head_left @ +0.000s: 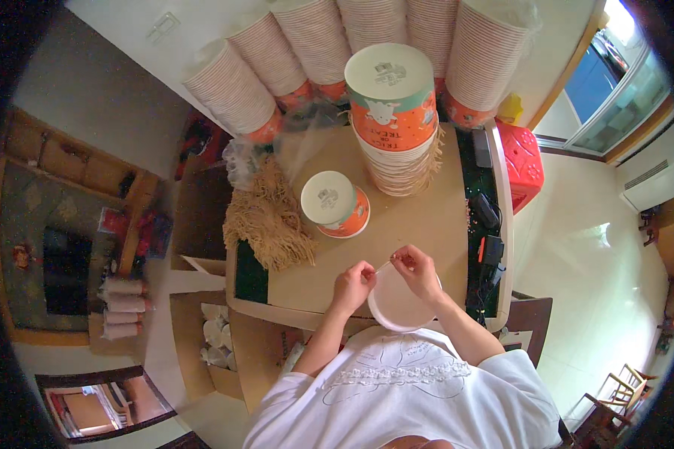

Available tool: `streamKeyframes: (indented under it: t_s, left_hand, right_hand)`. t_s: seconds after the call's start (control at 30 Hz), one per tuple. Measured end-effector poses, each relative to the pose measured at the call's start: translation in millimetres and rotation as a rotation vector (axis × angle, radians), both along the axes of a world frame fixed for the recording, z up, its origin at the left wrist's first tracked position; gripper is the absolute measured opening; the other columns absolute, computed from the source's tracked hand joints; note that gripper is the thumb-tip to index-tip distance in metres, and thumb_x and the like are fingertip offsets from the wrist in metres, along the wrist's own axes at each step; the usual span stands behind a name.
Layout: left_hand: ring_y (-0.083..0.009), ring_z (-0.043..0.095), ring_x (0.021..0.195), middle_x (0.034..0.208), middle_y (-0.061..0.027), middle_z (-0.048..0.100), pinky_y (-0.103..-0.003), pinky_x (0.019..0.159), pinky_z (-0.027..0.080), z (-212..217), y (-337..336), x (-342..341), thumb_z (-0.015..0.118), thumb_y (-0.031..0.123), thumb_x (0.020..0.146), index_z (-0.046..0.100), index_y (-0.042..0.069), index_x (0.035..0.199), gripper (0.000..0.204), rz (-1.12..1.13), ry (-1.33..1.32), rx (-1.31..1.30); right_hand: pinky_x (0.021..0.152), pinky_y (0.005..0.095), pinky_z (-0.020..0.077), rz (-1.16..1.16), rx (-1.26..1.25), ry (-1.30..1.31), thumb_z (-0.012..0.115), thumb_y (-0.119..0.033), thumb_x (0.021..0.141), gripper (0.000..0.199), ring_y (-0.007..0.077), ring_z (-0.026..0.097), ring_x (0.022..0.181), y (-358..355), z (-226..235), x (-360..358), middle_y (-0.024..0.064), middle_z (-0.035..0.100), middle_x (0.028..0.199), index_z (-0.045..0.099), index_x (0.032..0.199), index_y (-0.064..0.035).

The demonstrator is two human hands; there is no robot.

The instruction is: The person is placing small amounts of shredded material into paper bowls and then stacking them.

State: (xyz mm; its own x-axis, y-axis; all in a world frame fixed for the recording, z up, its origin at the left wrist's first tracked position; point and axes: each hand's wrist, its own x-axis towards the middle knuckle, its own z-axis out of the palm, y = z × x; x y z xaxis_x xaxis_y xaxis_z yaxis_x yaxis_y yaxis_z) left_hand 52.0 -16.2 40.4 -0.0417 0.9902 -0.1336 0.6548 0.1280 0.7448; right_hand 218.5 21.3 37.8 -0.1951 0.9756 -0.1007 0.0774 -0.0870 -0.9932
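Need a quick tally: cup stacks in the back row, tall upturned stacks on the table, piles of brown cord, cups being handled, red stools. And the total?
Back-row cup stacks: 6
Tall upturned stack: 1
Pile of brown cord: 1
Cup being handled: 1
Red stool: 1
Total: 10

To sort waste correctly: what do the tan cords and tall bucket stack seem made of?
Tan cords: matte, perhaps paper or plant fibre, as strands look stringy.
Tall bucket stack: likely smooth paperboard, from printed sides, thin pale rims.
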Motion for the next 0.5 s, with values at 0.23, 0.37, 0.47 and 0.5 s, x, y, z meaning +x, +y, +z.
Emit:
streamKeyframes:
  t_s: [0.23, 0.37, 0.47, 0.5]
  left_hand:
    - [-0.0231, 0.060, 0.066, 0.072, -0.0069, 0.062, -0.034, 0.060, 0.047, -7.9, -0.3, -0.4, 0.065, 0.011, 0.069, 0.055, 0.006, 0.080, 0.015, -0.024, -0.020, 0.075]
    - [-0.0227, 0.061, 0.067, 0.074, -0.0089, 0.062, -0.033, 0.060, 0.047, 4.3, -2.4, 0.2, 0.068, 0.016, 0.071, 0.056, 0.004, 0.080, 0.020, -0.063, -0.022, -0.010]
    - [-0.0241, 0.061, 0.067, 0.075, -0.0102, 0.062, -0.035, 0.059, 0.047, 0.3, -6.3, -3.9, 0.068, 0.020, 0.071, 0.057, 0.003, 0.078, 0.021, -0.080, 0.057, -0.065]
    - [-0.0251, 0.061, 0.066, 0.076, -0.0111, 0.062, -0.035, 0.059, 0.047, -1.4, -7.2, -5.1, 0.068, 0.021, 0.072, 0.058, 0.003, 0.076, 0.021, -0.077, 0.120, -0.100]
  right_hand:
    - [0.058, 0.0216, 0.0426, 0.014, 0.012, 0.015, 0.060, -0.007, 0.080, 0.008, 0.0056, 0.050, 0.064, 1.0, 1.2, 2.1, 0.0012, 0.055, 0.069, 0.056, 0.082, -0.0006]
    - [0.058, 0.0227, 0.0431, 0.027, -0.037, 0.000, 0.060, -0.007, 0.080, 0.008, 0.0073, 0.051, 0.065, -0.7, 3.1, 2.5, 0.0022, 0.056, 0.070, 0.056, 0.082, -0.0009]
    - [0.060, 0.0262, 0.0449, 0.020, 0.090, -0.052, 0.061, -0.006, 0.077, 0.008, 0.0127, 0.055, 0.069, 2.5, -3.2, 0.5, 0.0054, 0.057, 0.072, 0.056, 0.082, -0.0019]
    - [0.062, 0.0284, 0.0459, 0.006, 0.229, -0.119, 0.061, -0.005, 0.076, 0.008, 0.0160, 0.057, 0.072, 4.7, -4.3, -0.1, 0.0074, 0.058, 0.074, 0.056, 0.082, -0.0025]
